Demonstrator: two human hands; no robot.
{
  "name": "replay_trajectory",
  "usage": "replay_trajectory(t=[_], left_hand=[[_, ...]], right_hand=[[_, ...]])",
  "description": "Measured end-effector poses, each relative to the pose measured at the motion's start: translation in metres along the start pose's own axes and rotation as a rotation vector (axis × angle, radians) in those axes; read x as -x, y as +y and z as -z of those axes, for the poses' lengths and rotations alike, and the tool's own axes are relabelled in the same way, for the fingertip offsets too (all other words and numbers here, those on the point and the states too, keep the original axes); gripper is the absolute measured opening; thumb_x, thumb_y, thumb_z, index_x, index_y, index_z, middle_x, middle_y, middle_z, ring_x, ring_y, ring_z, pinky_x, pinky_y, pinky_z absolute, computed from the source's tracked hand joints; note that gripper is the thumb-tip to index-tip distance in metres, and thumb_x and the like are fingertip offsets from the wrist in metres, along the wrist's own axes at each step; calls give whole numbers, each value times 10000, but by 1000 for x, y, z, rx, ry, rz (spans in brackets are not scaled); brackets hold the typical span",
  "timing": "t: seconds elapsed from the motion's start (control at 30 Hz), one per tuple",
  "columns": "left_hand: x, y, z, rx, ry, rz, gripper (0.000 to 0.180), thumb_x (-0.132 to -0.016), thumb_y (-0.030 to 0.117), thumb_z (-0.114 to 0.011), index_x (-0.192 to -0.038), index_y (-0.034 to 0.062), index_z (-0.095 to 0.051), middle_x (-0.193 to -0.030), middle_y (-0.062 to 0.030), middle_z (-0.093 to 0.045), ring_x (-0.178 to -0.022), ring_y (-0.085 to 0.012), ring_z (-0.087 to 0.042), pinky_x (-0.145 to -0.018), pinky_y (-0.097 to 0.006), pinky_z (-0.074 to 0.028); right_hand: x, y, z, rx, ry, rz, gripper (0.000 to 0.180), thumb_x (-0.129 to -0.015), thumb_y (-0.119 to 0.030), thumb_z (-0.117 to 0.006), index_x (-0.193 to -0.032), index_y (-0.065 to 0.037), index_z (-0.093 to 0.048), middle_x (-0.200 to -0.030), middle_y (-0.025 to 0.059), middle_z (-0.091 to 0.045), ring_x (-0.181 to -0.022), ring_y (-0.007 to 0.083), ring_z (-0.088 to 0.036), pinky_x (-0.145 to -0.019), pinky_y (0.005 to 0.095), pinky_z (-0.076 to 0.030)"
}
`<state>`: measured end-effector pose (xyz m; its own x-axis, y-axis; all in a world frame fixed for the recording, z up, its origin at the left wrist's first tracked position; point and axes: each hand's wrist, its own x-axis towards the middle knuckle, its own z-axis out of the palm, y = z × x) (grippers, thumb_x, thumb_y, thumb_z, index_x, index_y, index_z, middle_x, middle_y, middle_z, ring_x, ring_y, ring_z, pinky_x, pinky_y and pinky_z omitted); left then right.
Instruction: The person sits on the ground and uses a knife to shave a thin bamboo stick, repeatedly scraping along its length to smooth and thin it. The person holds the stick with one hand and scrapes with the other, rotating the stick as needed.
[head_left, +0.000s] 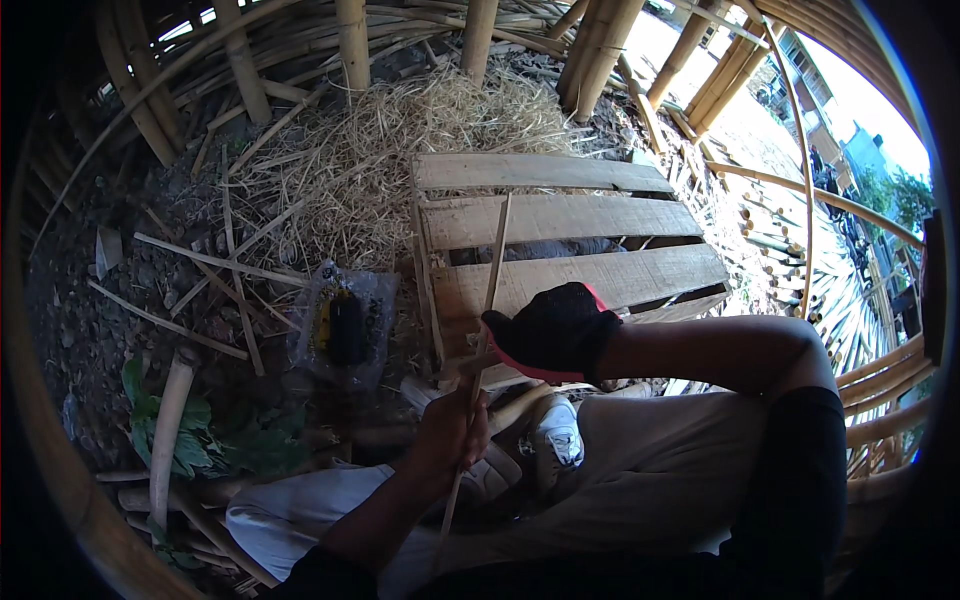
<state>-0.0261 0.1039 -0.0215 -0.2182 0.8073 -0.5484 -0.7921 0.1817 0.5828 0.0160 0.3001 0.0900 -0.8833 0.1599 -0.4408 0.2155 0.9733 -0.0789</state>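
Note:
My bare left hand (pixel 450 430) is wrapped round a long, thin bamboo strip (pixel 497 255). The strip stands tilted, its upper end reaching over the wooden slats and its lower end running down toward my lap. My right hand (pixel 550 330), in a black glove with red trim, is closed beside the strip, just above the left hand. A short, flat, narrow piece (pixel 477 363) sticks out from under the glove and crosses the strip; whether it is a blade cannot be made out. The glove hides the right fingers and most of what they hold.
A low slatted wooden pallet (pixel 570 215) stands ahead. Left of it lies a clear plastic bag (pixel 345 325) with a dark object. Shavings (pixel 380 150) are heaped behind, near bamboo posts (pixel 353 45). Loose strips, a bamboo piece (pixel 170 430) and green leaves (pixel 185 445) lie left.

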Motion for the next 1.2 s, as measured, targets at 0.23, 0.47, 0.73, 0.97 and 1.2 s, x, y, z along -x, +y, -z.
replay_trajectory(t=[0.23,0.47,0.73,0.97,1.2], left_hand=[[4,0,-5,-15,-34,-28,519,-1100,550,-332,-906,100,-501,-489,6,-397,-343,-113,-383,-387,-268,-342],[9,-2,-5,-57,5,-38,499,-1090,550,-383,-915,99,-502,-498,13,-404,-355,-102,-391,-382,-257,-331],[12,2,-5,-55,5,-88,490,-1094,538,-385,-915,97,-500,-502,16,-405,-354,-98,-387,-378,-259,-328],[12,-1,-3,-122,14,-61,477,-1102,526,-367,-928,103,-504,-510,19,-410,-365,-95,-399,-385,-261,-339],[8,0,-7,-100,-37,-77,480,-1100,531,-366,-934,103,-506,-520,16,-423,-374,-93,-407,-386,-258,-339]], right_hand=[[-32,71,17,170,301,-158,633,-1075,-504,-274,-1022,-59,-721,-793,174,-726,-756,414,-701,-746,499,-559],[-8,5,26,-12,-79,-155,674,-1050,-502,-283,-881,-54,-758,-902,197,-738,-899,415,-705,-890,489,-537],[-41,65,48,87,142,-233,640,-1062,-460,-244,-1010,-60,-740,-960,181,-749,-934,407,-707,-901,495,-540],[-21,17,24,-64,-41,-213,678,-1024,-571,-275,-1115,-95,-748,-1116,207,-725,-1035,426,-684,-1006,476,-501],[-59,86,38,15,261,-326,673,-1064,-515,-260,-949,-47,-730,-912,206,-734,-882,421,-700,-851,506,-535]])
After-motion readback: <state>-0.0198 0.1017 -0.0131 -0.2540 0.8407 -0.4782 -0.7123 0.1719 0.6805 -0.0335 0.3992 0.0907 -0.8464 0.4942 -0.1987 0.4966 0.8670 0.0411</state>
